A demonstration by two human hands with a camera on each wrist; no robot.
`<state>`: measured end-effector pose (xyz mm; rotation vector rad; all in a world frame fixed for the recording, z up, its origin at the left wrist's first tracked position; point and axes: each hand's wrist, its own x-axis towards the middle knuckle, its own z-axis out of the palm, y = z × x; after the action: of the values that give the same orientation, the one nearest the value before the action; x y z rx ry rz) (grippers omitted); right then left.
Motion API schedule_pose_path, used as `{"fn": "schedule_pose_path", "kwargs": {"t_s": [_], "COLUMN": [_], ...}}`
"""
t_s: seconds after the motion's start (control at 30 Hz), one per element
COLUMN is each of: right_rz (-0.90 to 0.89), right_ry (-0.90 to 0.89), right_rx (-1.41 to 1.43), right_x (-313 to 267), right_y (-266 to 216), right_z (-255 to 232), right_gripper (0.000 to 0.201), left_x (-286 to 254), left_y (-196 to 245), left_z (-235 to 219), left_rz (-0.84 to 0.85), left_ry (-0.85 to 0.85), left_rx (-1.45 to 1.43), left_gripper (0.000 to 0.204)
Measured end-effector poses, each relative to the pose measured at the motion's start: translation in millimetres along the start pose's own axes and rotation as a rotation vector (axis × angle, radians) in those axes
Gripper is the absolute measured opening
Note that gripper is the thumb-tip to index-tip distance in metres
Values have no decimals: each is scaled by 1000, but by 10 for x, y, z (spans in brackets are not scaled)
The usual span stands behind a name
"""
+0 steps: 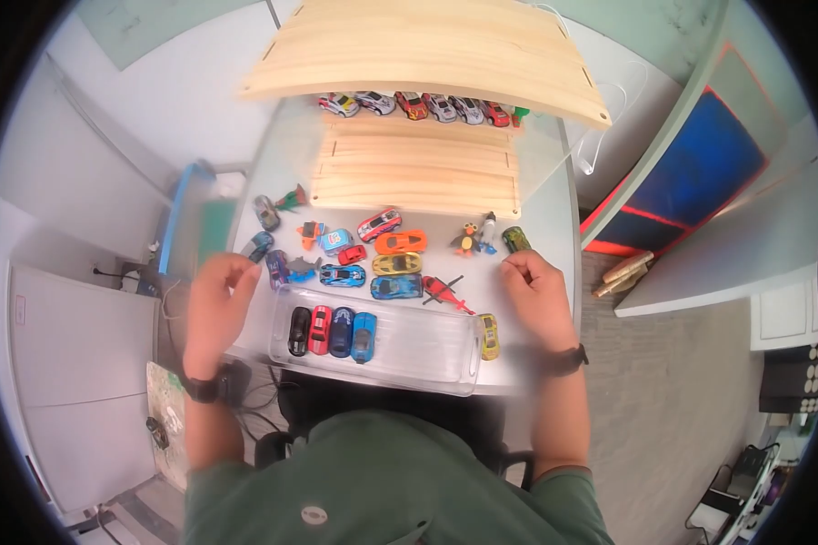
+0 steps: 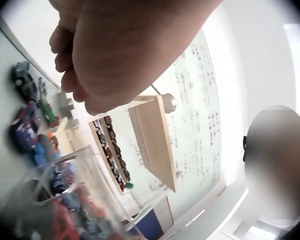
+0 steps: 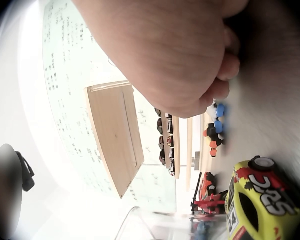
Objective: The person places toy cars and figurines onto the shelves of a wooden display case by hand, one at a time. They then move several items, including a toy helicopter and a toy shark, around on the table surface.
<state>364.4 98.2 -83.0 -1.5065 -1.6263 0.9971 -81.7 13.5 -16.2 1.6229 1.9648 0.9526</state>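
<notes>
My left hand (image 1: 220, 304) hovers at the left edge of the table with its fingers loosely curled and nothing in them. Nearest to it are a purple-blue toy car (image 1: 277, 270) and a dark blue one (image 1: 258, 245). On the other side, my right hand (image 1: 538, 295) hangs loosely curled too, holding nothing, close to a green camouflage toy car (image 1: 516, 239) and a yellow toy car (image 1: 490, 337). Between the hands, a clear plastic tray (image 1: 427, 350) holds a black, a red and two blue toy cars standing side by side at its left.
Several toys are spread behind the tray, among them an orange car (image 1: 401, 242), a red helicopter (image 1: 447, 293) and a penguin-like figure (image 1: 466, 240). Farther back stands a wooden shelf (image 1: 418, 168) with a row of cars under its top board (image 1: 427, 45).
</notes>
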Motion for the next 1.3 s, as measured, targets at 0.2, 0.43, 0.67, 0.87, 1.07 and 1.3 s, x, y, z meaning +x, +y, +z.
{"fn": "schedule_pose_path", "kwargs": {"t_s": [0.2, 0.43, 0.67, 0.87, 1.07, 1.3], "right_rz": [0, -9, -11, -4, 16, 47], "right_ry": [0, 17, 19, 29, 19, 13], "right_rx": [6, 27, 11, 9, 85, 184], "right_x": [-6, 12, 24, 22, 44, 38], "right_y": [-29, 46, 54, 66, 130, 93], "right_z": [-14, -5, -11, -12, -27, -25], "right_gripper": [12, 13, 15, 16, 15, 13], "left_x": [-134, -44, -65, -110, -117, -134], "left_y": [-530, -863, -836, -729, -704, -796], "left_z": [156, 323, 439, 423, 403, 413], "left_rz": [68, -38, 239, 211, 243, 268], "left_ry": [154, 143, 212, 184, 195, 286], "left_rx": [36, -51, 98, 127, 161, 96], "left_gripper": [19, 15, 12, 12, 11, 18]}}
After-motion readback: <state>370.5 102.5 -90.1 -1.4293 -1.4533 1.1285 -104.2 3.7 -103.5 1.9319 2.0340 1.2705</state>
